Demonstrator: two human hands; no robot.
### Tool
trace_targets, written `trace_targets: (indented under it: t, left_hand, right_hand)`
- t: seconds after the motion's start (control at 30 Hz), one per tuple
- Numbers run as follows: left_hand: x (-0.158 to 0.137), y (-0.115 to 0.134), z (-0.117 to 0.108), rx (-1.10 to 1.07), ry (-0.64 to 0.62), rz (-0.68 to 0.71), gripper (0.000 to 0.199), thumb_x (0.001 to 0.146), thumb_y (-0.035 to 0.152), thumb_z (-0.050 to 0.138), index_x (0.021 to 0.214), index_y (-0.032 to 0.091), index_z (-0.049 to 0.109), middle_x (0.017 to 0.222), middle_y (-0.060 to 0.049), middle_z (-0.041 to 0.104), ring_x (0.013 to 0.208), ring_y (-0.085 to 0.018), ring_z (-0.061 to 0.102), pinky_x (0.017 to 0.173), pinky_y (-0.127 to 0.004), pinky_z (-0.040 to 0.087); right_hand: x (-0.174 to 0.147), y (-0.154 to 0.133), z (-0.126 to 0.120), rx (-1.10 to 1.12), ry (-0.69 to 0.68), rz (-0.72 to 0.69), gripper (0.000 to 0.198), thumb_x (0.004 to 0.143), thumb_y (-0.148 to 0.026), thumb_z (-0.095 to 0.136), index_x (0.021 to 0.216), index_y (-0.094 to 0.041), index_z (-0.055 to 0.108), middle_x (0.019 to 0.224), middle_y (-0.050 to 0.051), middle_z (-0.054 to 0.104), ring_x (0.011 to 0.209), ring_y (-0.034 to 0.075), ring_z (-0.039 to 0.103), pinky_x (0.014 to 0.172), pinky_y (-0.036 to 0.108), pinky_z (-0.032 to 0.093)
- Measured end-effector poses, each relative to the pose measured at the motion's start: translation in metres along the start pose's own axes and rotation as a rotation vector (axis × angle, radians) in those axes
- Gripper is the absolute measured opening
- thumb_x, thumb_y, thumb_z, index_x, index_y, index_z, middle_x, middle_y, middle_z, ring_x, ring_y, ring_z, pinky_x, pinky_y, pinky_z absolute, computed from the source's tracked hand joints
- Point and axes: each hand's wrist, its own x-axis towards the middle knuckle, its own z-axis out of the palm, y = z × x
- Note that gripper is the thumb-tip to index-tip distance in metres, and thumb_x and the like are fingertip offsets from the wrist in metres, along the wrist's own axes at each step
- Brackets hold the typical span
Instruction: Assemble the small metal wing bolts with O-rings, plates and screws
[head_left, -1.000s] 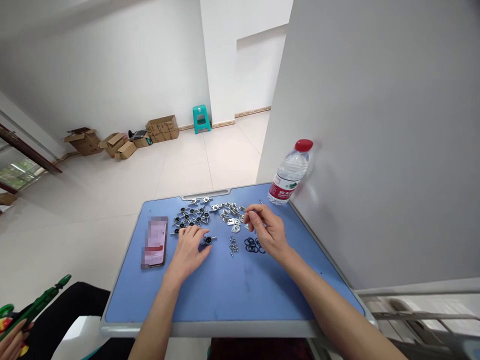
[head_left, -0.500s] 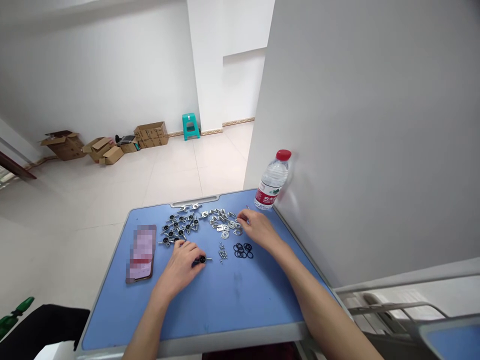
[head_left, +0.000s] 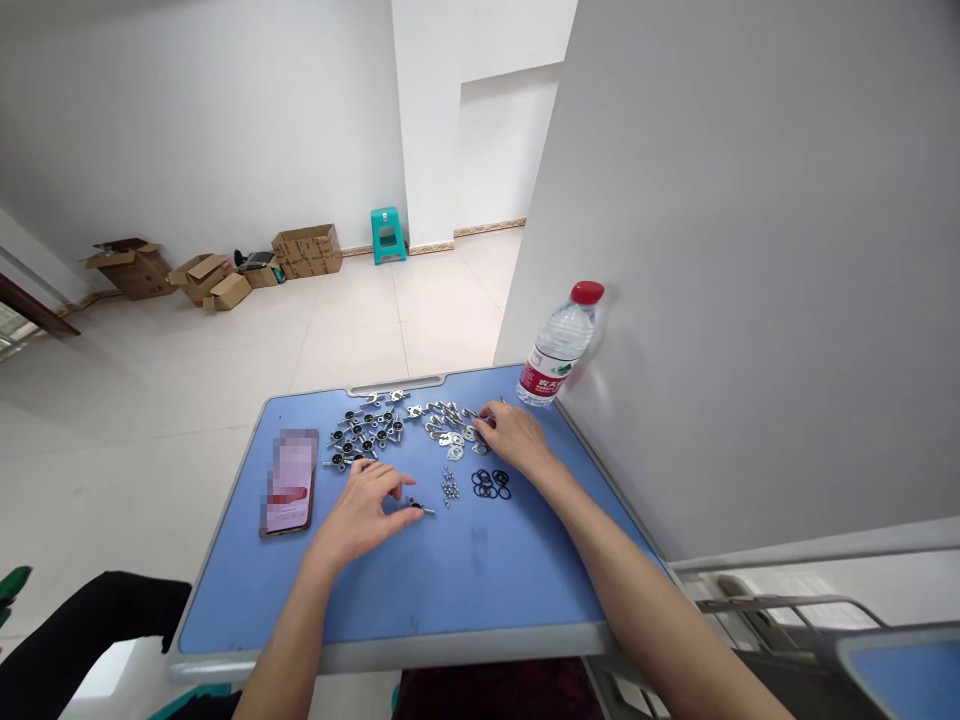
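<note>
A small metal fitting (head_left: 417,508) with a round black cap lies at my left hand (head_left: 365,510), fingers seemingly loose around it; my right hand (head_left: 513,438), fingers curled, picks among shiny flat plates (head_left: 450,432) on the smooth blue tabletop (head_left: 465,580).

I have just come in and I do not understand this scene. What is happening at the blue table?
A person sits at a blue table and sorts small metal parts. The left hand rests by one small part with a black centre. The right hand reaches into a heap of silver plates. Nearby lie black rings, tiny screws, a group of finished-looking parts, a phone and a water bottle.
</note>
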Motion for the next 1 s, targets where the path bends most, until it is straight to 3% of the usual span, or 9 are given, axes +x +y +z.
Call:
trace_targets:
  t: [0.13,0.37,0.53,0.63,0.73,0.87,1.0]
  left_hand:
    - [0.001,-0.005,-0.007,-0.03,0.117,-0.066,0.019,0.09,0.037,0.057,0.098,0.023,0.066,0.08,0.001,0.063,0.086,-0.02,0.059,0.096,-0.041,0.038]
    - [0.003,-0.013,-0.006,-0.066,0.27,-0.063,0.017,0.091,0.031,0.053,0.091,0.021,0.066,0.078,0.0,0.065,0.078,-0.018,0.06,0.095,-0.043,0.035]
    - [0.003,-0.012,-0.006,-0.162,0.335,-0.099,0.017,0.089,0.031,0.054,0.088,0.021,0.067,0.076,-0.001,0.066,0.079,-0.02,0.06,0.092,-0.041,0.038]
    - [0.003,-0.009,-0.005,-0.364,0.326,-0.151,0.022,0.089,0.035,0.053,0.092,0.02,0.069,0.085,-0.005,0.066,0.083,-0.02,0.059,0.077,-0.033,0.044]
    - [0.005,-0.005,0.0,-0.68,0.225,-0.195,0.032,0.088,0.043,0.056,0.104,0.017,0.068,0.084,-0.005,0.064,0.078,-0.018,0.058,0.068,-0.028,0.045]
    - [0.01,0.0,0.011,-0.974,0.115,-0.194,0.047,0.087,0.055,0.056,0.104,0.013,0.067,0.075,-0.003,0.062,0.065,-0.013,0.056,0.062,-0.025,0.043]
    - [0.013,0.004,0.019,-1.093,0.076,-0.234,0.047,0.078,0.057,0.068,0.094,0.012,0.069,0.067,-0.001,0.061,0.062,-0.012,0.055,0.061,-0.024,0.043]
  right_hand:
    - [0.001,-0.003,0.002,-0.016,-0.024,0.023,0.017,0.09,-0.022,0.056,0.096,-0.017,0.071,0.095,0.01,0.074,0.087,0.023,0.066,0.061,0.027,0.033]
    - [0.002,0.001,-0.003,0.031,0.021,0.052,0.02,0.086,-0.016,0.052,0.09,-0.012,0.072,0.089,0.015,0.073,0.083,0.025,0.066,0.061,0.028,0.035]
    - [-0.003,0.004,-0.017,0.174,0.055,-0.006,0.018,0.085,-0.021,0.053,0.086,-0.014,0.069,0.083,0.008,0.073,0.078,0.02,0.066,0.065,0.026,0.043]
    - [-0.016,-0.006,-0.016,0.316,0.029,-0.134,0.021,0.089,-0.032,0.051,0.09,-0.018,0.067,0.073,0.001,0.071,0.067,0.015,0.064,0.062,0.024,0.046]
    - [-0.036,-0.022,-0.006,0.579,0.083,-0.465,0.021,0.092,-0.033,0.052,0.088,-0.018,0.065,0.068,0.001,0.069,0.059,0.014,0.061,0.056,0.024,0.046]
    - [-0.058,-0.04,0.007,0.332,0.256,-0.949,0.021,0.096,-0.015,0.046,0.094,-0.018,0.066,0.081,0.004,0.072,0.062,0.012,0.062,0.056,0.022,0.043]
    - [-0.066,-0.046,0.011,0.13,0.362,-1.091,0.029,0.094,-0.005,0.041,0.099,-0.019,0.066,0.085,0.003,0.072,0.055,0.01,0.059,0.05,0.023,0.04]
